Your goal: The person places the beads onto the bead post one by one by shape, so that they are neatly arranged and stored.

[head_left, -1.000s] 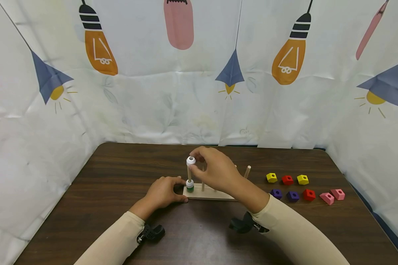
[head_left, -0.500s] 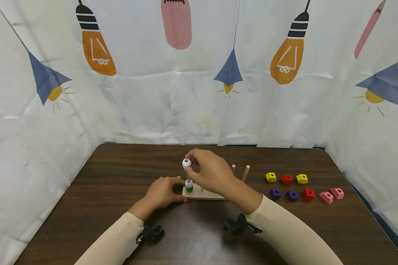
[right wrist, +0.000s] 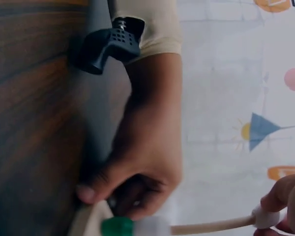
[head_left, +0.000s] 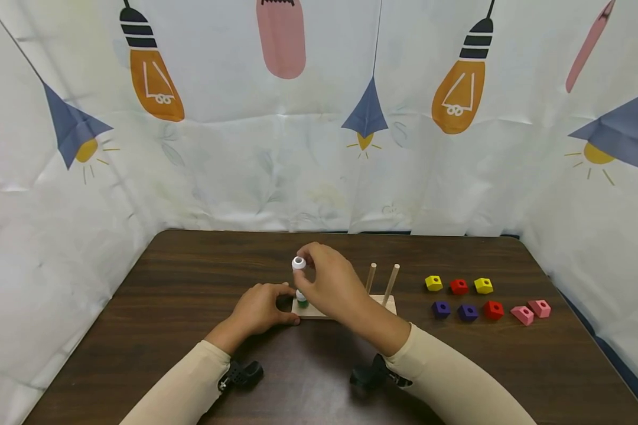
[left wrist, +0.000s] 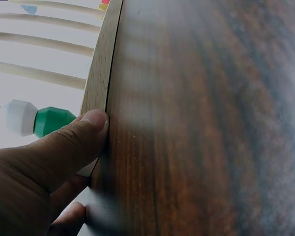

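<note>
My left hand (head_left: 260,310) grips the left end of a wooden peg board (head_left: 389,304), its thumb along the front edge. On the leftmost peg (right wrist: 211,227) a green bead (left wrist: 54,121) sits at the bottom, a white bead (left wrist: 20,117) directly above it. Between thumb and fingers, my right hand (head_left: 337,286) pinches another white bead (head_left: 299,264) at the top of that same peg. My right hand hides the middle of the board in the head view. Two bare pegs (head_left: 391,283) rise at the board's right end.
Right of the board lie loose blocks with holes: yellow (head_left: 433,283), red (head_left: 493,310), purple (head_left: 468,313) and pink (head_left: 539,308). They sit on the dark wooden table (head_left: 202,260). A printed white cloth (head_left: 298,177) hangs behind. Both wrists carry black devices (head_left: 369,375).
My right hand has moved slightly left and down with the white bead at the peg's top, uncovering the board's right end. My left hand has stayed on the board.
</note>
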The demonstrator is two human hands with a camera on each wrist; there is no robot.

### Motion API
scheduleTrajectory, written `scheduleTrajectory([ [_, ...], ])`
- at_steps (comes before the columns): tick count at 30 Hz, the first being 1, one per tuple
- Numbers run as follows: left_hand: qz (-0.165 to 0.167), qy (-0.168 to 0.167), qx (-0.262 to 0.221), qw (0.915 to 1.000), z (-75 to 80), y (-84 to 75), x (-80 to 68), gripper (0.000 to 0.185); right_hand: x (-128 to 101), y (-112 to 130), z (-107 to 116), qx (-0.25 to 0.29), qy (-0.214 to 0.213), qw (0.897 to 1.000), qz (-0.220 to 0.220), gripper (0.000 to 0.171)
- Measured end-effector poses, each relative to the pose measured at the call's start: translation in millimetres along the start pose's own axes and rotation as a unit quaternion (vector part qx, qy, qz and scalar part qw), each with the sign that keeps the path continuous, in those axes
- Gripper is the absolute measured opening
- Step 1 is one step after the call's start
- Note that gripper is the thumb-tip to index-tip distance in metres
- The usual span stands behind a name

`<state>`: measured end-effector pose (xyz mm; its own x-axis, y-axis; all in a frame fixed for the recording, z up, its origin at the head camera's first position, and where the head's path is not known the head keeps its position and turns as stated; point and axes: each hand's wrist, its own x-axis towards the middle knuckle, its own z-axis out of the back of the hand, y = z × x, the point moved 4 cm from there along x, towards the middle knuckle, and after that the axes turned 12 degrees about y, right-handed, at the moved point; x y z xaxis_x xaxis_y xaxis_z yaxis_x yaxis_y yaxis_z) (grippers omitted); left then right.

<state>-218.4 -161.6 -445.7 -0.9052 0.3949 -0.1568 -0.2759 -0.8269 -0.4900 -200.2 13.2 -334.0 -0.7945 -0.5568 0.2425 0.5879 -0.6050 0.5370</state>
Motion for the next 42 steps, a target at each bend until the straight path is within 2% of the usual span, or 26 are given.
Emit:
scheduleTrajectory([
  [4,0.001,-0.001,0.0,1.0,0.3,-0.8,0.0,0.053,-3.7,-7.3,-9.5,0.033,-0.017,0.999,-0.014,0.023],
  [10,0.01,0.001,0.002,0.9999,0.3,-0.9,-0.2,0.054,-6.5,-18.1,-23.5,0.093,-0.048,0.994,-0.003,0.029],
  [17,0.007,-0.002,0.004,1.0,-0.2,-0.8,0.7,0.053,-8.5,-26.5,-32.3,0.166,-0.073,0.983,0.0,0.074],
  [21,0.006,-0.005,0.008,0.9999,-0.2,-1.1,0.4,0.053,-11.2,-31.3,-40.4,0.185,-0.069,0.98,-0.017,0.088],
  [27,0.002,-0.005,0.004,1.0,-0.5,-1.3,-0.7,0.052,-14.7,-39.7,-54.6,0.19,-0.054,0.979,-0.046,0.096],
  [36,0.001,-0.006,0.006,1.0,-0.5,-1.5,0.4,0.051,-18.7,-44.0,-61.6,0.162,-0.049,0.985,-0.043,0.095],
  [42,0.002,-0.009,0.009,0.9999,0.1,-1.5,0.6,0.051,-32.4,-43.2,-64.9,0.142,0.014,0.988,-0.053,0.101],
])
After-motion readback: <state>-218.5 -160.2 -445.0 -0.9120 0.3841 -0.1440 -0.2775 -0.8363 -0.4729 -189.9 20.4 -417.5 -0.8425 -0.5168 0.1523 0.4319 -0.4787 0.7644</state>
